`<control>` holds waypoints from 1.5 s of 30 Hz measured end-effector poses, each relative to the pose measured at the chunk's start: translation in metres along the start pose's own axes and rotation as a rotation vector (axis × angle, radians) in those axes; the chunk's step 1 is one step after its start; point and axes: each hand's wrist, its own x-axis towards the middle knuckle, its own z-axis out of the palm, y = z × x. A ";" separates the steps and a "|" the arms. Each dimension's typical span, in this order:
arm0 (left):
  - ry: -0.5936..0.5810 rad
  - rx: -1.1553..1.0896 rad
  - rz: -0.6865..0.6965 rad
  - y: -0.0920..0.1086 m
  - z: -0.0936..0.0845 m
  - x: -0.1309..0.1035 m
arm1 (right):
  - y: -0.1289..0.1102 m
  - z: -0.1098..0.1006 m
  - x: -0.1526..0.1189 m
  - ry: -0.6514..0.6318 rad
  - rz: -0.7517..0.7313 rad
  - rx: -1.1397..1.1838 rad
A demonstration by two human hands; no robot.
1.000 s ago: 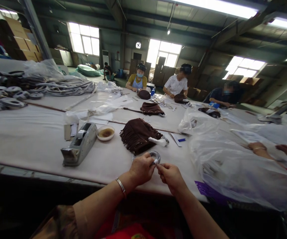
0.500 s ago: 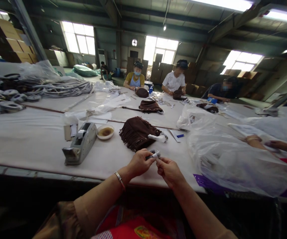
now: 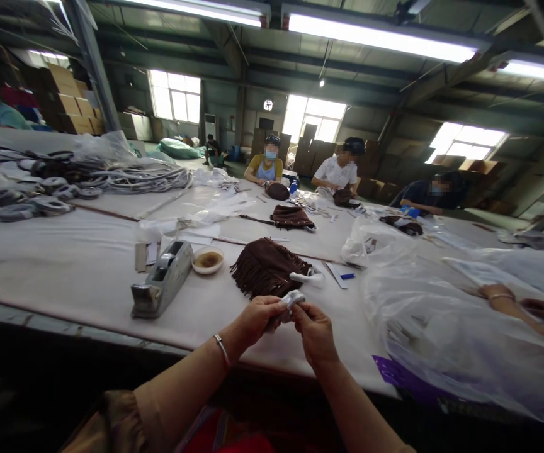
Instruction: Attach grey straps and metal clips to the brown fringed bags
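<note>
A worker's left hand (image 3: pixel 262 313) and right hand (image 3: pixel 313 322) grip a small pale grey coil (image 3: pixel 293 298) between thumbs and fingers, just above the worktop (image 3: pixel 92 270) and close to the middle of its near edge. A bracelet (image 3: pixel 221 350) circles the left wrist. Directly beyond the coil lies a fringed brown bag (image 3: pixel 265 265), a white wrapped piece (image 3: pixel 306 277) at its right side. To the bag's left, a shallow dish (image 3: pixel 207 260) of brown contents sits beside a grey tape dispenser (image 3: pixel 162 282), nearer the near edge. A blue object (image 3: pixel 347 276) lies to the bag's right, and clear plastic bags (image 3: pixel 423 333) spread over the worktop's near right portion. Grey coiled straps (image 3: pixel 140 178) crowd the far left, while a second brown bag (image 3: pixel 293 217) rests beyond the fringed one. Three people (image 3: pixel 339 167) sit along the far edge, bent over brown items.
</note>
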 end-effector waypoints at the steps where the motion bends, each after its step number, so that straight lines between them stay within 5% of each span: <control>1: 0.000 -0.006 0.005 -0.001 -0.001 0.000 | -0.001 0.001 -0.001 -0.008 0.005 -0.008; 12: 0.017 0.107 0.076 -0.016 0.007 -0.004 | 0.001 0.004 -0.008 0.055 0.106 -0.097; 17: -0.009 0.585 0.321 -0.016 0.012 -0.011 | 0.011 -0.013 -0.010 0.116 0.253 -0.127; 23: -0.023 0.962 0.466 -0.024 0.021 -0.029 | 0.007 -0.029 -0.033 0.020 0.339 0.273; 27: -0.086 1.073 0.555 -0.030 0.021 -0.033 | 0.010 -0.056 -0.031 0.189 0.252 0.246; 30: 0.245 0.972 0.513 -0.028 0.008 -0.022 | 0.021 -0.095 -0.020 0.368 0.151 -0.044; 32: 0.572 0.752 0.310 -0.022 -0.003 -0.011 | 0.030 -0.119 -0.015 0.423 0.022 -0.391; 34: 0.723 0.405 0.030 -0.015 -0.009 0.000 | 0.037 -0.133 -0.016 0.403 -0.147 -0.657; 37: 0.649 -0.097 -0.267 -0.005 -0.006 0.014 | 0.042 -0.135 -0.023 0.309 -0.318 -0.799; 39: 0.638 -0.231 -0.358 -0.001 0.002 0.024 | 0.041 -0.130 -0.027 0.269 -0.342 -0.809; 45: 0.576 -0.350 -0.332 0.005 0.031 0.065 | 0.030 -0.131 -0.031 0.219 -0.305 -0.696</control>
